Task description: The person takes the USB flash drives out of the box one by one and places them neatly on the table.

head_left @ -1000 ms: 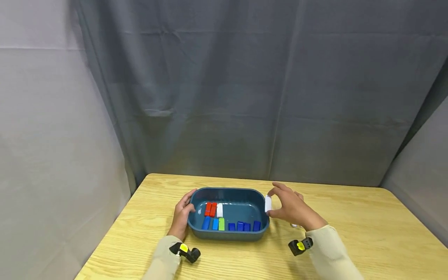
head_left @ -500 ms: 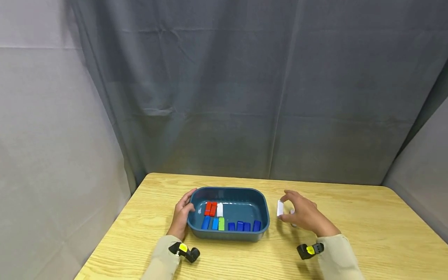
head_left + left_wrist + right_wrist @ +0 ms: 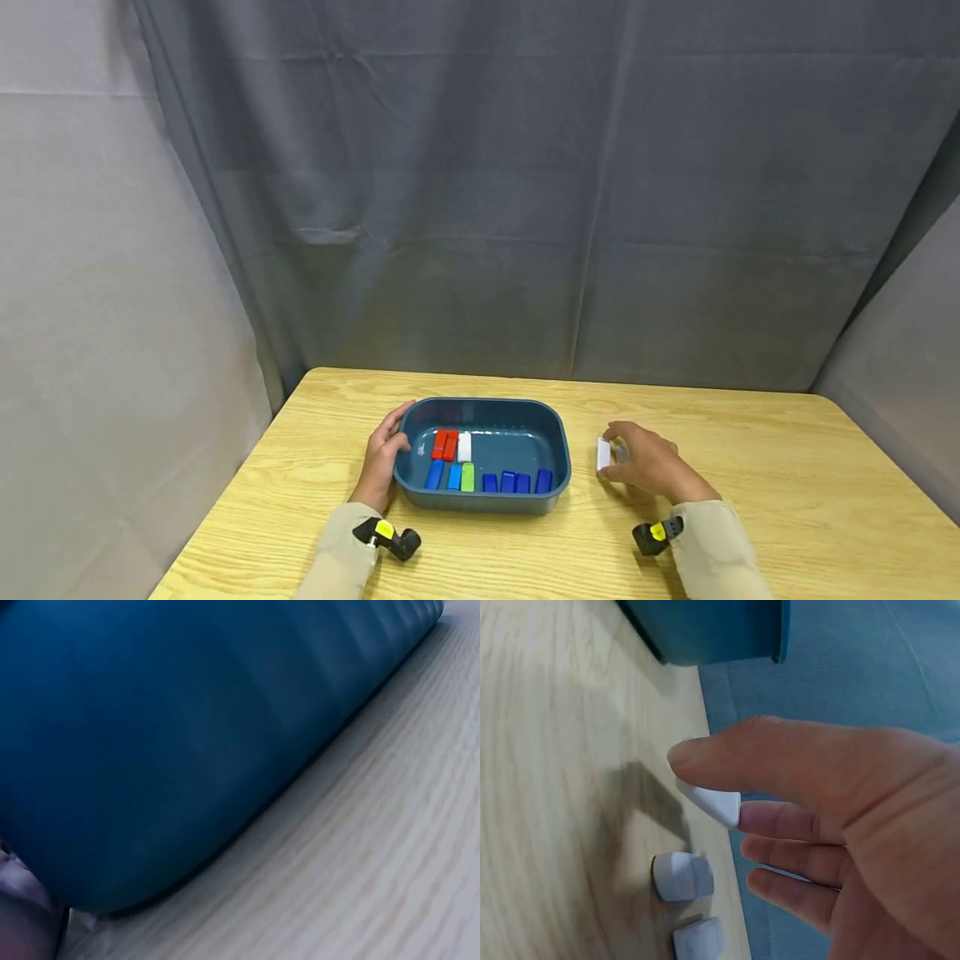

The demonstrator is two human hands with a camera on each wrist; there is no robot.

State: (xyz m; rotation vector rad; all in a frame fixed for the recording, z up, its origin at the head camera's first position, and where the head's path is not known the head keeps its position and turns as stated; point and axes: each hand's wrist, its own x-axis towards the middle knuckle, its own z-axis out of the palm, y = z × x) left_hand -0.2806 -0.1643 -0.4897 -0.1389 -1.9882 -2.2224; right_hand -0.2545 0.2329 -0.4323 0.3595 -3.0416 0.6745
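My left hand (image 3: pixel 379 462) grips the left end of a dark teal plastic bin (image 3: pixel 480 502), its thumb over the rim. In the left wrist view the bin's outer wall (image 3: pixel 172 750) fills most of the picture. Right of the bin, my right hand (image 3: pixel 648 465) pinches a small white oblong block (image 3: pixel 603 455) on edge between thumb and forefinger, low over the table. The right wrist view has the thumb covering part of this white block (image 3: pixel 718 805), the other fingers loosely bent. Two more white pieces, one nearer (image 3: pixel 681 876) and one lower (image 3: pixel 699 939), lie on the table below it.
Inside the bin are two red blocks (image 3: pixel 445 445), a white block (image 3: pixel 464 447), a green block (image 3: pixel 467 477), and several blue blocks (image 3: pixel 508 482) along the near wall. A light wood table (image 3: pixel 787 483) carries everything, with a grey curtain (image 3: pixel 480 208) behind.
My right hand has moved from the bin's right rim rightward and down toward the table, still pinching the white block. My left hand has kept its grip on the bin.
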